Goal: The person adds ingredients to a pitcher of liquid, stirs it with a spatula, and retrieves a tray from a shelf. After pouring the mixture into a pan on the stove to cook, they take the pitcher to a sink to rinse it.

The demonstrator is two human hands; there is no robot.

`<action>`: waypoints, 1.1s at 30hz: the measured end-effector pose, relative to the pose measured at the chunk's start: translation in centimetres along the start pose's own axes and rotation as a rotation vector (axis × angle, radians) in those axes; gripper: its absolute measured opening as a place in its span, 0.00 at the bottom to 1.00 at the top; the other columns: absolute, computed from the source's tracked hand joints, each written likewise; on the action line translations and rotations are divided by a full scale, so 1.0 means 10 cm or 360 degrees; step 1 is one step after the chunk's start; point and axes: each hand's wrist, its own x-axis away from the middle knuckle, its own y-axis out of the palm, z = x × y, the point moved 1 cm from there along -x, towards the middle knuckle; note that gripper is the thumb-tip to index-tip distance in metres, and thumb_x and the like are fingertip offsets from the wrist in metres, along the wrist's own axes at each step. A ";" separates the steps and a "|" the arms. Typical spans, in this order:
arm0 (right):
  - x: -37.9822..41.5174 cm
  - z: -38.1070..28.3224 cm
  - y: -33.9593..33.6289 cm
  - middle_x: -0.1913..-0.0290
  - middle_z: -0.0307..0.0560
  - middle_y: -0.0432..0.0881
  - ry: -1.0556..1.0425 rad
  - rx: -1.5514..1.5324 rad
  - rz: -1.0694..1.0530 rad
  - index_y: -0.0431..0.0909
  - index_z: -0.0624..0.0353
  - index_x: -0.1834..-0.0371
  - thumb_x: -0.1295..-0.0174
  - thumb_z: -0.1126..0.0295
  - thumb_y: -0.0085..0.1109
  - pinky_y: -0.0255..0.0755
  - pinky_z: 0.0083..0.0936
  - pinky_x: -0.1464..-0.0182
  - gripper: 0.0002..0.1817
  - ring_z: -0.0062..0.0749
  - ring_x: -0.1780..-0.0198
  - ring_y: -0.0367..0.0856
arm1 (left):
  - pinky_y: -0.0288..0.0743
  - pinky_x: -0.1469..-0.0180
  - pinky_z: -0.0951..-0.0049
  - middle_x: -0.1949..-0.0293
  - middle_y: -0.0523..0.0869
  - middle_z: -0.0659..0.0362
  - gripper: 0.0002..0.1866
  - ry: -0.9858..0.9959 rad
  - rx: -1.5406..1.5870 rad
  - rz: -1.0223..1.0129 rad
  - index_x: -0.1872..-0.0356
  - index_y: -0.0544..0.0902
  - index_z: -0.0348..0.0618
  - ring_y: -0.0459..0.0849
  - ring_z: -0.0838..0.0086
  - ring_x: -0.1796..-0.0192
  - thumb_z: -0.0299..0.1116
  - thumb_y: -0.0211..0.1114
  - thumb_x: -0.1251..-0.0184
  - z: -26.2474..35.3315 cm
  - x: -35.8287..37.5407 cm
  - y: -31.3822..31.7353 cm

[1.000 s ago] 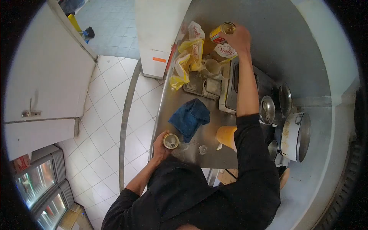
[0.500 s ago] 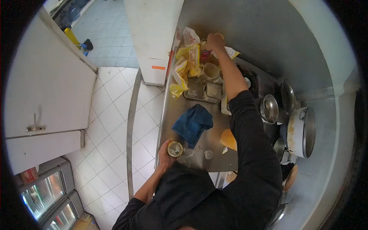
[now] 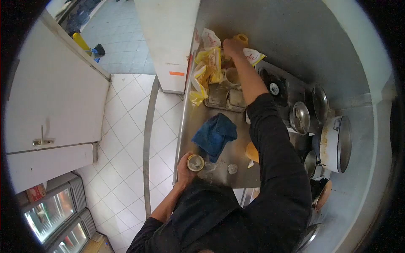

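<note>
My left hand [image 3: 184,169] is wrapped round a glass jar [image 3: 195,162] with a gold rim, at the front left of the steel counter [image 3: 242,179]. Just beyond the jar lies a crumpled blue cloth [image 3: 215,135]. My right hand [image 3: 233,47] reaches to the back of the counter, among yellow-and-white bags [image 3: 214,61] and beside a yellow round item [image 3: 241,39]. Its fingers are closed, and what they hold is hidden. A beige container [image 3: 232,76] stands in front of that hand. A small clear round item [image 3: 232,168] sits right of the jar.
Metal trays [image 3: 217,96] lie behind the cloth. On the right are a burner [image 3: 274,88], several pans [image 3: 300,117] and a large white pot [image 3: 331,143]. An orange container [image 3: 252,151] is partly behind my right sleeve. A wall pillar [image 3: 171,42] borders the counter's back left.
My right hand has shifted slightly left, uncovering the yellow round item. My left hand keeps hold of the jar. The whole view has shifted a little.
</note>
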 end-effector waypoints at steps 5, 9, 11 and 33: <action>0.77 0.41 -0.12 0.60 0.50 0.85 0.0040 -0.0705 0.0610 0.84 0.55 0.59 0.47 0.50 0.64 0.77 0.42 0.51 0.21 0.46 0.56 0.83 | 0.74 0.44 0.63 0.51 0.82 0.48 0.36 -0.0014 0.0014 0.0008 0.47 0.75 0.37 0.80 0.55 0.46 0.31 0.81 0.62 -0.20 0.06 0.08; 2.54 0.16 -0.30 0.61 0.50 0.85 -0.0162 -0.1295 0.0372 0.84 0.53 0.59 0.44 0.51 0.63 0.76 0.34 0.54 0.19 0.43 0.58 0.84 | 0.75 0.48 0.60 0.53 0.82 0.49 0.36 0.0096 -0.0163 -0.0058 0.48 0.76 0.37 0.80 0.53 0.50 0.32 0.81 0.64 0.15 -0.08 0.05; 3.33 -0.09 -0.14 0.59 0.49 0.85 -0.0182 -0.1619 -0.0145 0.84 0.54 0.59 0.43 0.53 0.63 0.75 0.35 0.55 0.17 0.44 0.59 0.83 | 0.75 0.49 0.60 0.54 0.82 0.49 0.36 0.0236 -0.0208 -0.0068 0.49 0.75 0.38 0.80 0.53 0.51 0.33 0.81 0.65 0.31 -0.12 0.12; 5.86 0.35 0.54 0.62 0.41 0.76 -0.0326 -0.1195 0.0418 0.82 0.55 0.65 0.44 0.66 0.59 0.75 0.34 0.58 0.07 0.36 0.55 0.75 | 0.75 0.46 0.60 0.49 0.81 0.50 0.33 0.0754 -0.0332 -0.0269 0.48 0.75 0.40 0.79 0.54 0.46 0.33 0.78 0.60 1.27 0.58 1.19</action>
